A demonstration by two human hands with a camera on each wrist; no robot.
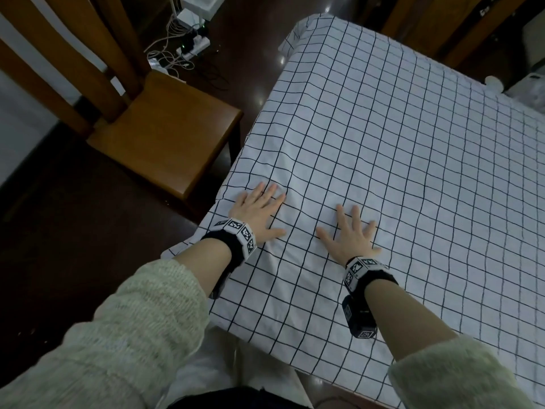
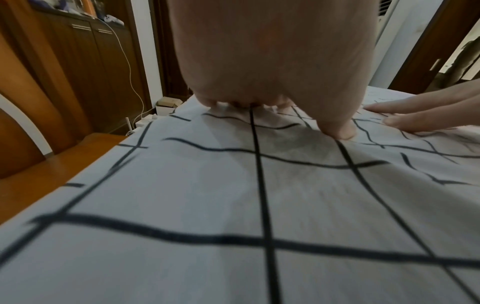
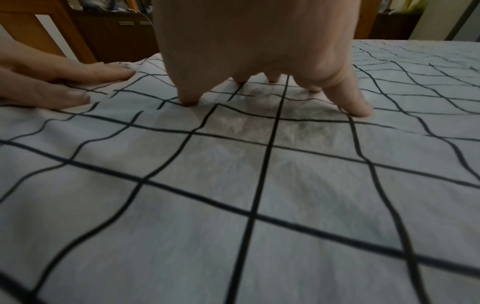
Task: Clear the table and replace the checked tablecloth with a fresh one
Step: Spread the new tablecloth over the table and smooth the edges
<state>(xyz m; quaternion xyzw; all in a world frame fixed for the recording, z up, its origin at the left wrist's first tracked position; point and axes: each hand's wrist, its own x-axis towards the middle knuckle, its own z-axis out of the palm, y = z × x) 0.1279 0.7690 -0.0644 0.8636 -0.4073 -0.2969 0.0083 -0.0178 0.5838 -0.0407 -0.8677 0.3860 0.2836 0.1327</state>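
A white tablecloth [image 1: 383,149] with a thin black check covers the whole table, with nothing standing on it. My left hand [image 1: 259,208] lies flat on the cloth near the table's left edge, fingers spread and straight. My right hand [image 1: 351,231] lies flat beside it, a hand's width to the right, fingers spread too. The left wrist view shows my left hand [image 2: 272,61] pressing the cloth [image 2: 233,205], which is slightly wrinkled around the fingertips. From the right wrist, my right hand [image 3: 259,41] has its fingertips down on the cloth [image 3: 233,195].
A wooden chair [image 1: 165,134] stands close to the table's left edge. A power strip with tangled cables [image 1: 188,51] lies on the dark floor beyond it. The cloth's far left corner [image 1: 298,33] hangs rumpled over the table. Wooden furniture stands behind the table.
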